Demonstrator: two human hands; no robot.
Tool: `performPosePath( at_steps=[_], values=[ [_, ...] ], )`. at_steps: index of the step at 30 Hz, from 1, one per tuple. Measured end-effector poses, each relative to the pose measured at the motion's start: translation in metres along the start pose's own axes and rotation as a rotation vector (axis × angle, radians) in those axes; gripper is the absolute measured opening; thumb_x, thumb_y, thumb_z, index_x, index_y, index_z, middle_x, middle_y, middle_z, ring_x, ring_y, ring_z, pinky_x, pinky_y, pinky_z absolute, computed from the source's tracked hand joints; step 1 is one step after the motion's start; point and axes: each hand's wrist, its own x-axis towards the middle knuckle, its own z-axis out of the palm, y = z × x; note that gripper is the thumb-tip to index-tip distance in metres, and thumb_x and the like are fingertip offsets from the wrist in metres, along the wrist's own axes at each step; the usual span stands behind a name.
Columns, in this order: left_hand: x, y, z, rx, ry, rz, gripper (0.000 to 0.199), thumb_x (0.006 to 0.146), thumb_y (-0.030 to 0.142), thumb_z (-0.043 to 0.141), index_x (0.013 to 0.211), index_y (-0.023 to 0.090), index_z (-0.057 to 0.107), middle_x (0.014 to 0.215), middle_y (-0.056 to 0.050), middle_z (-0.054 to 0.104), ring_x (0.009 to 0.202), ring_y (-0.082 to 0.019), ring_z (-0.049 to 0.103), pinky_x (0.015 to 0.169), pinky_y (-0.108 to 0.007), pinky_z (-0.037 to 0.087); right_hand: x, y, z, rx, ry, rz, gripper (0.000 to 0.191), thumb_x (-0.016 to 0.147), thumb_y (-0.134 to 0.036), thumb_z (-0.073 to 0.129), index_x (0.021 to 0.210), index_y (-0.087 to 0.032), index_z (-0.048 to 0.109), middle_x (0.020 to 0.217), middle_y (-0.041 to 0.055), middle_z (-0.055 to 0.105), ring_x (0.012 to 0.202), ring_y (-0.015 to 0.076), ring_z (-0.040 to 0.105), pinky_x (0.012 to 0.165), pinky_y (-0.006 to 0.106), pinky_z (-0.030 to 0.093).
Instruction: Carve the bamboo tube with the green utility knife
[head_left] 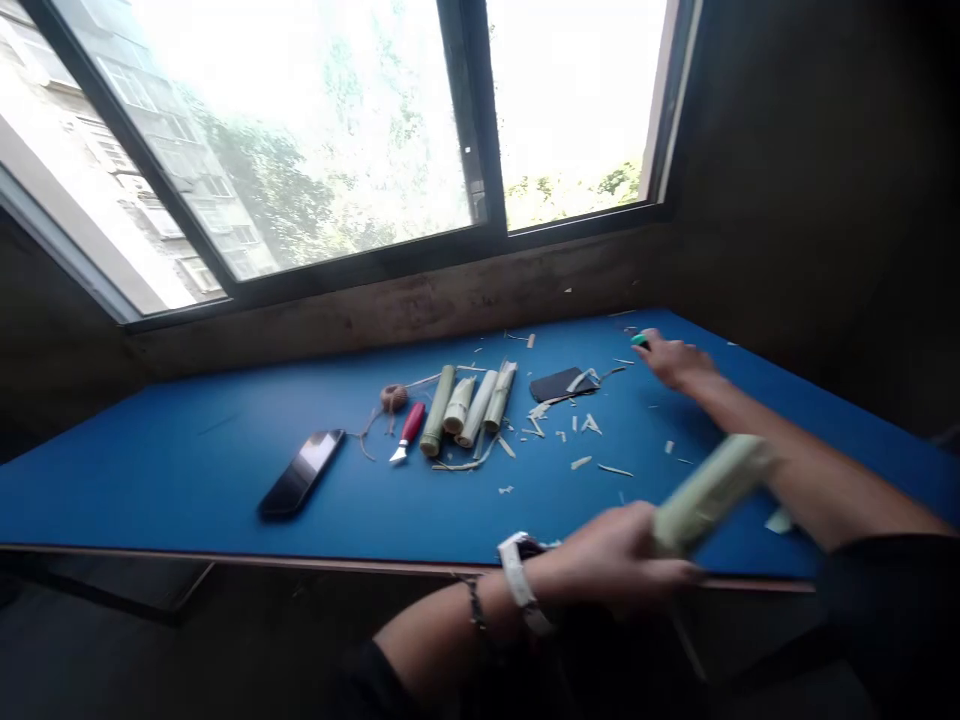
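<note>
My left hand (619, 545), near the table's front edge, is closed around a thick pale-green stalk piece (709, 495) that looks like bamboo; it tilts up to the right and is blurred by motion. Farther back at the right, my right hand (679, 362) has its fingers closed on a small tool with a green end (640, 341); the rest of it is hidden by the hand. Left of that hand lies a dark flat rectangle (559, 386) with peeled strips on it. Pale shavings (591, 424) are scattered between the two hands.
Several cut stalk pieces (439, 410) lie side by side mid-table. Beside them are a red-handled knife (411, 425), a ball of twine (393, 398) and a black phone (302, 474). The blue tabletop (187, 450) meets the wall beneath a window (337, 130).
</note>
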Motion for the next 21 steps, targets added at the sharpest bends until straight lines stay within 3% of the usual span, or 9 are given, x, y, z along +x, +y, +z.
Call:
performPosePath(
  at_steps=[3, 6, 8, 11, 15, 21],
  values=[
    [0.008, 0.008, -0.005, -0.024, 0.048, 0.006, 0.021, 0.079, 0.03, 0.054, 0.092, 0.017, 0.044, 0.052, 0.007, 0.047, 0.041, -0.007, 0.046, 0.04, -0.017, 0.039, 0.021, 0.021, -0.007, 0.051, 0.058, 0.037, 0.058, 0.09, -0.052, 0.02, 0.119, -0.01, 0.047, 0.083, 0.0226, 0.064, 0.064, 0.0267, 0.059, 0.053, 0.031, 0.033],
    [0.015, 0.014, -0.032, -0.02, 0.192, -0.001, 0.021, 0.078, 0.029, 0.055, 0.089, 0.017, 0.042, 0.06, 0.006, 0.046, 0.042, -0.005, 0.047, 0.04, -0.015, 0.039, 0.018, 0.023, -0.014, 0.164, 0.142, -0.03, 0.056, 0.09, -0.051, 0.021, 0.123, -0.012, 0.044, 0.091, 0.0193, 0.065, 0.074, 0.0278, 0.061, 0.056, 0.03, 0.037],
    [0.016, 0.016, -0.05, 0.004, 0.204, -0.018, 0.023, 0.078, 0.032, 0.056, 0.086, 0.017, 0.041, 0.065, 0.004, 0.048, 0.044, -0.005, 0.048, 0.04, -0.016, 0.04, 0.005, 0.016, -0.017, 0.24, 0.149, -0.141, 0.053, 0.09, -0.051, 0.023, 0.122, -0.014, 0.043, 0.089, 0.0147, 0.066, 0.072, 0.0248, 0.062, 0.055, 0.028, 0.038],
    [0.014, 0.017, -0.066, 0.065, 0.2, -0.005, 0.024, 0.079, 0.034, 0.055, 0.088, 0.016, 0.042, 0.067, 0.003, 0.05, 0.047, -0.006, 0.05, 0.041, -0.017, 0.041, -0.021, -0.002, -0.018, 0.301, 0.055, -0.404, 0.047, 0.091, -0.05, 0.026, 0.12, -0.017, 0.043, 0.083, 0.0095, 0.066, 0.062, 0.0199, 0.061, 0.049, 0.025, 0.037],
    [0.015, 0.019, -0.068, 0.198, 0.228, 0.042, 0.023, 0.08, 0.035, 0.053, 0.088, 0.016, 0.043, 0.066, 0.001, 0.051, 0.05, -0.009, 0.053, 0.042, -0.018, 0.042, -0.047, -0.027, -0.011, 0.217, 0.01, -0.62, 0.039, 0.091, -0.045, 0.029, 0.118, -0.021, 0.043, 0.086, 0.007, 0.067, 0.057, 0.0167, 0.06, 0.044, 0.022, 0.031],
    [0.023, 0.018, -0.059, 0.214, 0.253, 0.031, 0.019, 0.081, 0.032, 0.049, 0.088, 0.017, 0.04, 0.061, 0.003, 0.05, 0.047, -0.009, 0.052, 0.042, -0.018, 0.041, -0.046, -0.038, 0.003, 0.081, 0.104, -0.61, 0.032, 0.091, -0.037, 0.031, 0.113, -0.018, 0.045, 0.084, 0.0084, 0.067, 0.059, 0.0193, 0.062, 0.044, 0.024, 0.028]
  ],
)
